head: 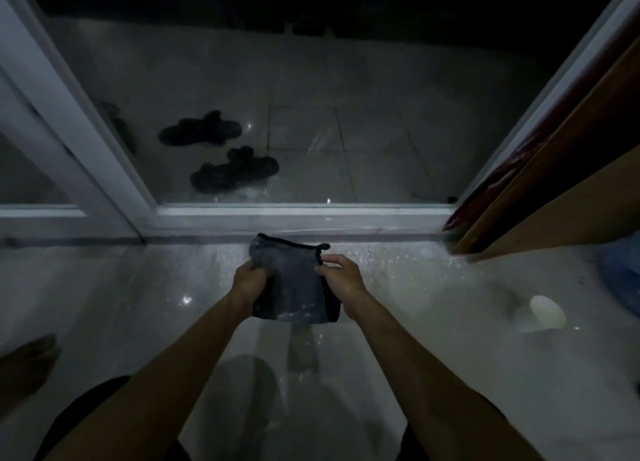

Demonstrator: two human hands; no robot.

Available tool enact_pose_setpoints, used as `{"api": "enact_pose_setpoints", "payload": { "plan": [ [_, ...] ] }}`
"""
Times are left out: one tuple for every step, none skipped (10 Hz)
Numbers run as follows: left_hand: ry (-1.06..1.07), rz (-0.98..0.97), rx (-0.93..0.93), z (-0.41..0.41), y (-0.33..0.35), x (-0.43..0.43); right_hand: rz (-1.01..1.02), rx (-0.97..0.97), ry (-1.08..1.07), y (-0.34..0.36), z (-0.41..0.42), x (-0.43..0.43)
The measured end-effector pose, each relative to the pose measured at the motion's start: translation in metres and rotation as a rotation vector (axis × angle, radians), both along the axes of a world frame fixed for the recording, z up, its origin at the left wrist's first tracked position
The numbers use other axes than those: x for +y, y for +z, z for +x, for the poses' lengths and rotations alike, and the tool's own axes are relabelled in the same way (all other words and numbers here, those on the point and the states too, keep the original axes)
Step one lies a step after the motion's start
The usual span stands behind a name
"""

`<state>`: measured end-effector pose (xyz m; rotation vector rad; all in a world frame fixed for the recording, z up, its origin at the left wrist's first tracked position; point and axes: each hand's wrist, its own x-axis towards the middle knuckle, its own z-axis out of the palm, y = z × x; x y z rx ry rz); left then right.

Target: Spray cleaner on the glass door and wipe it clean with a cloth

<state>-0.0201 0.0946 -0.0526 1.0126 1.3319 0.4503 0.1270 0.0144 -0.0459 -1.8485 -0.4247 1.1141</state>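
Both hands are on the cloth (291, 282). Left hand (247, 280) grips its left edge with curled fingers, right hand (341, 277) pinches the right edge near the top corner. The cloth is spread between them over the floor (433, 297), just short of the glass door (311, 131) bottom rail. The two-edge hold looks like refolding for a fresh face. Droplets low on the pane suggest spraying is done. No spray bottle in view. Slippers (235, 171) sit beyond the glass, and a white cup (540, 315) is on the floor to the right.

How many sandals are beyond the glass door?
2. One sandal lies farther out on the tiles; the other sandal is nearer the door's bottom frame. A dim shape left of them may be another.
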Motion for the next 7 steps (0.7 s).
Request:
{"api": "enact_pose_setpoints", "payload": {
  "plan": [
    [-0.053,-0.035,0.055,-0.003,-0.041,0.002,-0.056,-0.014,-0.021,-0.040,-0.004,0.003],
    [-0.149,-0.027,0.154,-0.009,-0.072,0.002,-0.125,-0.040,-0.010,-0.077,-0.007,0.004],
    [-0.234,0.013,0.285,-0.017,-0.081,0.001,-0.227,-0.110,0.051,-0.096,-0.009,-0.003],
    [-0.376,0.129,0.420,-0.027,-0.062,0.006,-0.323,-0.289,0.186,-0.085,-0.004,-0.010],
    [-0.448,0.268,0.479,-0.031,-0.015,0.019,-0.346,-0.386,0.269,-0.039,0.003,-0.011],
    [-0.487,0.413,0.533,-0.026,0.050,0.036,-0.318,-0.536,0.362,0.025,0.016,-0.005],
    [-0.480,0.482,0.547,-0.022,0.104,0.043,-0.354,-0.636,0.432,0.086,0.029,-0.001]
  ]
}}
